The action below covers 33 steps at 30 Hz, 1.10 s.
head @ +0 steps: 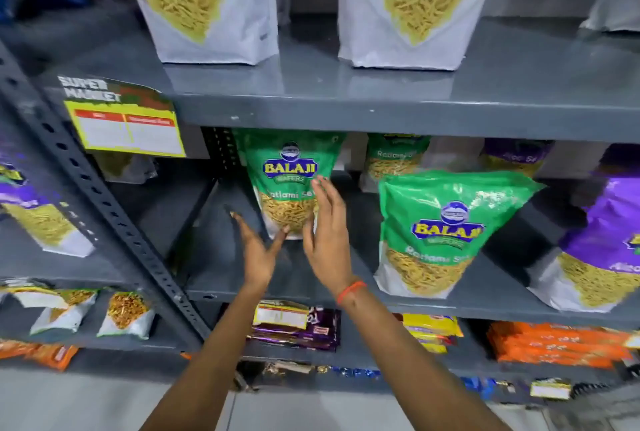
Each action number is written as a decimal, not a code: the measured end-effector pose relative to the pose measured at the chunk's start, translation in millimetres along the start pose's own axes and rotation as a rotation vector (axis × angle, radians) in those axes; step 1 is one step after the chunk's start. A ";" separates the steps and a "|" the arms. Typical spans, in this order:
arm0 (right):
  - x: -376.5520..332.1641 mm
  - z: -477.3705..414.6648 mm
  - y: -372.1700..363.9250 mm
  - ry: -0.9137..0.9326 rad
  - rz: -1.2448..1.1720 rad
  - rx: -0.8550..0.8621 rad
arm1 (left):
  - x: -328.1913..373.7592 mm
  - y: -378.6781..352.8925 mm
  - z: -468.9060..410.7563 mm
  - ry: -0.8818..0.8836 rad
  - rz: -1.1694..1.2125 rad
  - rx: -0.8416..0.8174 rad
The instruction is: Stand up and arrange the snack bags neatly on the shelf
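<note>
A green Balaji snack bag (287, 167) stands upright at the back left of the middle grey shelf (485, 295). My left hand (258, 250) is open in front of its lower left corner, with the thumb touching the bag's bottom edge. My right hand (327, 233) is open too, fingers straight up against the bag's right side. A second green bag (446, 229) stands upright near the shelf's front, to the right. A purple bag (609, 243) stands at the far right. Another green bag (394, 157) and another purple bag (512, 155) stand behind them.
Two large white bags of yellow sev (207, 4) (412, 4) stand on the shelf above. A yellow price sign (128, 122) hangs on that shelf's front edge. A perforated upright (104, 202) separates the neighbouring rack at left. Purple, yellow and orange packs (554, 344) lie on the shelf below.
</note>
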State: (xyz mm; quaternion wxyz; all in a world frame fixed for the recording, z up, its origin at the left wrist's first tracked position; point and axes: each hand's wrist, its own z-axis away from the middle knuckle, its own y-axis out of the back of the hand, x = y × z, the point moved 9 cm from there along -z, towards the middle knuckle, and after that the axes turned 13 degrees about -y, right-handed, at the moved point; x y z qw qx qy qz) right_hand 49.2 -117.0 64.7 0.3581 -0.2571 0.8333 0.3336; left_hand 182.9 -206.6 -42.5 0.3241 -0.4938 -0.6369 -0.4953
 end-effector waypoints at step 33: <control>67.2 66.9 -9.2 -0.541 0.523 -0.682 | 45.5 23.1 84.5 0.161 -0.710 -0.408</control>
